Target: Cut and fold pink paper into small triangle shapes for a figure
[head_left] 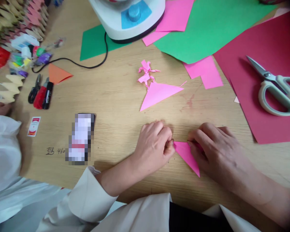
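Note:
Near the table's front edge, a small folded pink paper triangle (187,156) spans the gap between my two hands. My left hand (156,146) pinches its left corner between thumb and curled fingers. On the other side, my right hand (214,154) has bent fingers closed on the paper's upper right part and hides some of it. One point of the triangle hangs down toward me. Just beyond my hands lies a folded light pink triangle (160,94), with small twisted pink paper figures (145,72) touching its upper left.
Scissors (267,75) lie on red paper (246,106) at right. Green paper (195,38) and pink sheets (211,72) are at the back, beside a white appliance (137,24) with a black cord. A phone (81,138), markers (47,95) and another person's white sleeve (4,145) are at left.

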{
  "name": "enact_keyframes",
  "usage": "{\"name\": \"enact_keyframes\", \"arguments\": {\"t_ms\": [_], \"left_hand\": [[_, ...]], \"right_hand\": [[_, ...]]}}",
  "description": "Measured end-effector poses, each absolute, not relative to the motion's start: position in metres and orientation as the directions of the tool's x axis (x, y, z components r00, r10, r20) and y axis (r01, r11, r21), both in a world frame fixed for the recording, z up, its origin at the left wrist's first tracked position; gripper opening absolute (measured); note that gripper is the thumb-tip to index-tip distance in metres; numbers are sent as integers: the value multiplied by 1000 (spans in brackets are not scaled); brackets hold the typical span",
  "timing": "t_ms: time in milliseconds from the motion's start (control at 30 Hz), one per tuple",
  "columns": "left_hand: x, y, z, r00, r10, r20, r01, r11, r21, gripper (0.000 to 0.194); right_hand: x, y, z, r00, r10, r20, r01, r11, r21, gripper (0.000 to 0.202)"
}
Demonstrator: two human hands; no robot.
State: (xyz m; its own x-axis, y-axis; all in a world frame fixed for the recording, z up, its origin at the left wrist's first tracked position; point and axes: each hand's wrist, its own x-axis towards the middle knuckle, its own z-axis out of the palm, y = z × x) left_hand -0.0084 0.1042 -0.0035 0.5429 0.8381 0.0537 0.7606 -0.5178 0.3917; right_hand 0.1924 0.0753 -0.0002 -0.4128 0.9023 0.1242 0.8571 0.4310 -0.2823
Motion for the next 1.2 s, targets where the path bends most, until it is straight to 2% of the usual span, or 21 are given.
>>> {"name": "enact_keyframes", "arguments": {"t_ms": [200, 400, 567, 800, 900, 1067, 1133, 1200], "left_hand": [[-12, 103, -5, 565, 816, 122, 722, -561, 405, 4], [-20, 88, 4, 727, 624, 287, 547, -778, 307, 24], [-23, 77, 2, 846, 477, 237, 418, -871, 259, 33], [-23, 75, -2, 846, 495, 201, 447, -862, 240, 37], [-22, 75, 1, 857, 490, 161, 450, -863, 231, 40], [-22, 75, 3, 866, 489, 102, 460, -860, 220, 42], [-22, 75, 2, 871, 484, 79, 458, -861, 222, 45], [-23, 76, 2, 876, 478, 68, 454, -863, 219, 47]], "right_hand": [[194, 76, -2, -416, 896, 152, 851, 443, -283, 20], [194, 77, -2, -422, 895, 146, 847, 447, -288, 17], [194, 77, -4, -421, 892, 167, 851, 452, -267, 16], [197, 77, -7, -416, 894, 170, 838, 449, -311, 16], [201, 79, -4, -413, 896, 163, 795, 443, -414, 15], [217, 73, 10, -380, 920, 100, 650, 342, -679, 12], [225, 62, 12, -361, 922, 141, 653, 358, -668, 17], [232, 48, 10, -386, 894, 228, 705, 445, -553, 22]]}}
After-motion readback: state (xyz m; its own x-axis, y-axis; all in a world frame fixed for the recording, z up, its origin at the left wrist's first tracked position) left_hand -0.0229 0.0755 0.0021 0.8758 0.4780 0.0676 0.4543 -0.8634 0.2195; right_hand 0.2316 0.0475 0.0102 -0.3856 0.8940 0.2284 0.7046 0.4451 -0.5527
